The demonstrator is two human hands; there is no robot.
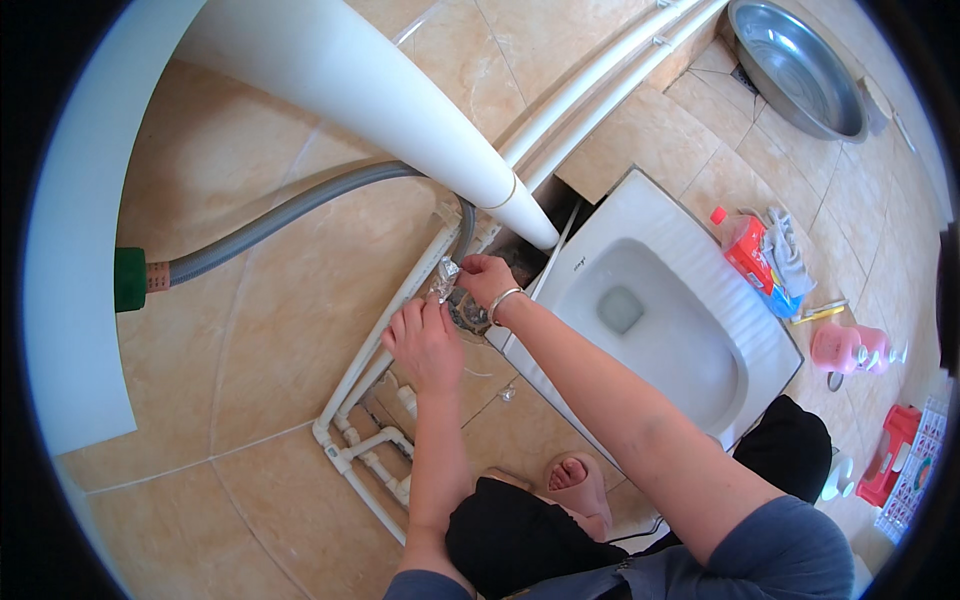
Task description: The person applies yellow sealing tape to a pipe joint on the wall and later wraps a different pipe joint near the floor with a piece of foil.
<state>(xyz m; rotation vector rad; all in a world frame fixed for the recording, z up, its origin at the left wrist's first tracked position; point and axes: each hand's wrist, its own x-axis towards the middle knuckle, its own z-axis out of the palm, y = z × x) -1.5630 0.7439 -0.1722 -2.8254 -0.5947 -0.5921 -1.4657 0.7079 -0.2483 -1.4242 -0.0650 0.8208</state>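
Note:
Both hands meet over crumpled silver foil [446,272], just below where a grey corrugated hose [300,207] bends down behind the thick white pipe. My left hand [424,342] pinches the foil's lower end with its fingertips. At the foil's other side, my right hand [487,281], with a bracelet at the wrist, has thumb and fingers closed on it. Whether the foil wraps the hose end or only lies against it, I cannot tell. Beneath the hands is a dark, rough hole [468,312] in the floor, partly covered by them.
A thick white pipe [390,100] slants down beside a white squat toilet [690,350]. Thin white pipes [385,330] run along the wall. A scrap of foil [508,393] lies on the tiles. Rightward are a red bottle [745,245], pink bottles [838,347] and a metal basin [795,75].

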